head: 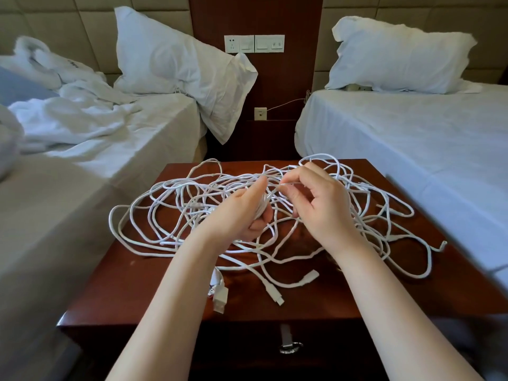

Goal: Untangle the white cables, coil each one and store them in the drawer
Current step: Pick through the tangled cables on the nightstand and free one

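Nightstand [137,270] top carries the white cables [214,179] as one loose tangle. It spreads from near the left edge to the right edge and from the back edge to the front half.

Front-left: a flat plug [221,298] lies near the front edge. A second plug [276,296] lies to its right, both free of the knot.

Left hand [242,215] is over the middle of the top, fingers curled round a small bunch of cable [262,207].

Right hand [321,204] is just beside it, thumb and forefinger pinching a single strand. The other fingers are loosely bent and hold nothing.

Right edge: one cable end [442,246] pokes past the tangle.

Drawer [247,347] sits under the front edge, closed, with its ring handle [290,345] untouched.

Step, judged: untangling, early. No cable is separated and no finished coil is seen.

Next move, judged: draw the pinched strand out through the loops while the left hand keeps the bunch steady. Follow it toward a free plug rather than pulling hard, since a tug could tighten the crossings. How many cables there are cannot be told.
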`<state>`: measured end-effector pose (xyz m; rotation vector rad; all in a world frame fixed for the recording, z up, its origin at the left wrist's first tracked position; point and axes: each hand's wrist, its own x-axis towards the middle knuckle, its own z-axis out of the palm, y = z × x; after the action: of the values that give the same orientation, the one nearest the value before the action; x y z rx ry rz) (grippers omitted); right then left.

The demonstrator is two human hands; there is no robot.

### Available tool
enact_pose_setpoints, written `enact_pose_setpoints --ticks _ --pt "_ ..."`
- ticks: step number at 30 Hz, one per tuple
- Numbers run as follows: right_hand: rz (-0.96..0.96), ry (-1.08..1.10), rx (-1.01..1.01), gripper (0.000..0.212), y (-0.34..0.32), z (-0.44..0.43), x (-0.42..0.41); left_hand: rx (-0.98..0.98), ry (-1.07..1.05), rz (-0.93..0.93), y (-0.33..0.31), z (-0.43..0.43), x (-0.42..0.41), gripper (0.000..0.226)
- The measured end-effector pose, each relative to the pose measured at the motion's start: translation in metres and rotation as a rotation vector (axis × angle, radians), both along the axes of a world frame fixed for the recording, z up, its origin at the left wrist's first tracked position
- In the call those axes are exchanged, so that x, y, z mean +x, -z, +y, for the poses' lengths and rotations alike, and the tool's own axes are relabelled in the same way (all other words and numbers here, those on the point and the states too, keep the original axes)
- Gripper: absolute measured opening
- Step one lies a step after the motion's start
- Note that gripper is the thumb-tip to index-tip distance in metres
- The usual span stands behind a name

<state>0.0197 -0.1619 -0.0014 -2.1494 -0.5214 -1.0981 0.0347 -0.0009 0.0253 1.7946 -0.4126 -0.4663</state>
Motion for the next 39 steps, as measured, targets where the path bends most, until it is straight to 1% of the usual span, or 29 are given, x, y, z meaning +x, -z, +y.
enact_pose_setpoints --ticks 2,3,6,7,10,13,16,19,21,24,27,29,32,35,37,39 --pt "-0.004 -0.023 -0.013 0.023 0.0 -0.002 0.0 -0.029 0.111 0.077 0.001 0.002 0.0 0.066" --pt "0.002 -0.034 -0.011 0.023 0.0 -0.002 0.0 -0.038 0.169 0.105 0.001 0.004 -0.001 0.065" --pt "0.038 -0.06 0.02 0.018 0.0 -0.001 0.0 -0.057 0.284 0.102 -0.001 0.008 -0.003 0.05" --pt "0.045 -0.065 0.018 0.018 0.0 -0.001 -0.001 -0.059 0.298 0.086 0.0 0.009 -0.002 0.046" --pt "0.087 -0.071 0.007 0.016 0.0 -0.002 -0.001 -0.083 0.305 0.09 0.001 0.011 -0.002 0.045" --pt "0.182 -0.055 0.055 0.022 0.001 -0.003 -0.002 -0.21 0.299 0.105 -0.001 0.012 -0.002 0.04" --pt "0.356 -0.003 0.051 0.031 0.0 -0.006 -0.005 -0.397 0.249 0.104 -0.007 0.018 0.002 0.042" --pt "0.518 0.04 0.006 0.035 0.001 -0.007 -0.007 -0.598 0.114 0.081 -0.014 0.03 0.008 0.036" --pt "0.551 0.064 -0.032 0.035 0.002 -0.005 -0.006 -0.683 -0.001 0.018 -0.015 0.037 0.011 0.039" --pt "0.544 0.097 -0.066 0.03 0.003 -0.003 -0.005 -0.827 -0.155 -0.065 -0.014 0.041 0.013 0.045" --pt "0.531 0.126 -0.071 0.023 0.004 -0.004 -0.003 -0.961 -0.23 -0.093 -0.016 0.045 0.012 0.047" --pt "0.526 0.133 -0.074 0.022 0.006 -0.004 -0.002 -0.97 -0.266 -0.1 -0.017 0.047 0.012 0.048" --pt "0.523 0.125 -0.094 0.018 0.009 -0.004 -0.001 -0.909 -0.289 -0.075 -0.017 0.044 0.011 0.053" --pt "0.506 0.085 -0.073 0.012 0.007 -0.003 -0.004 -0.771 -0.296 -0.046 -0.017 0.038 0.01 0.055" --pt "0.531 -0.002 -0.024 0.016 0.002 -0.001 -0.008 -0.672 -0.305 -0.037 -0.018 0.032 0.009 0.052" --pt "0.554 -0.09 0.042 0.016 -0.003 0.001 -0.01 -0.589 -0.29 -0.023 -0.018 0.027 0.007 0.055"
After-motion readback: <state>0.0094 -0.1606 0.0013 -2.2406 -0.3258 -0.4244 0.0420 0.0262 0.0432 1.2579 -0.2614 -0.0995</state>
